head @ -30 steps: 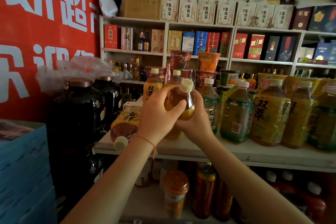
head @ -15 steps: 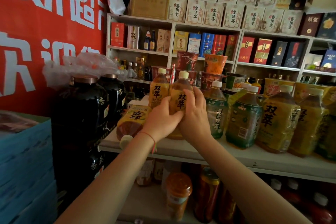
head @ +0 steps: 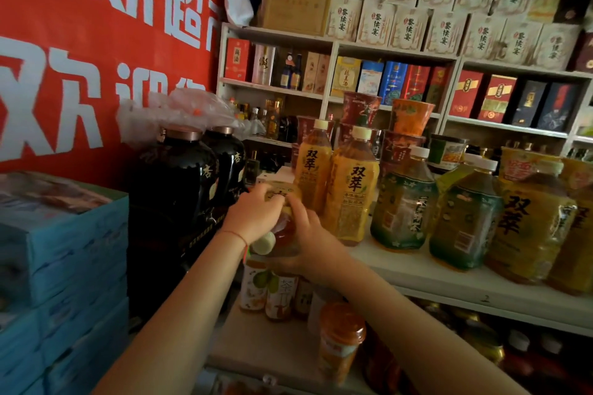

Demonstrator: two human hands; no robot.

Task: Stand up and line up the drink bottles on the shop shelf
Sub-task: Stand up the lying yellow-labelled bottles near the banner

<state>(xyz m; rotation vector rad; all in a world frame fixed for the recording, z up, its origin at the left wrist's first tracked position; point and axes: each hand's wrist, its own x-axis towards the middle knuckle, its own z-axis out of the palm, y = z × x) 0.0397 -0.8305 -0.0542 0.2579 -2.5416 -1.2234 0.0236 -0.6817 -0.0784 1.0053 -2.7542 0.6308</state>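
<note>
Both hands (head: 256,218) (head: 313,242) clasp the toppled bottle (head: 279,231), arms outstretched.

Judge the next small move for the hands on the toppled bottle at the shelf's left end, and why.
Probably tip the lying bottle upright. Both the left hand and right hand grip it; its cap points off the shelf edge, while the neighbouring yellow tea bottle already stands, leaving room beside it.

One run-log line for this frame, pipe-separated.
phase: righting toppled bottle | left hand: on lying tea bottle | right hand: on same bottle | upright yellow-label bottle beside | shelf
</note>
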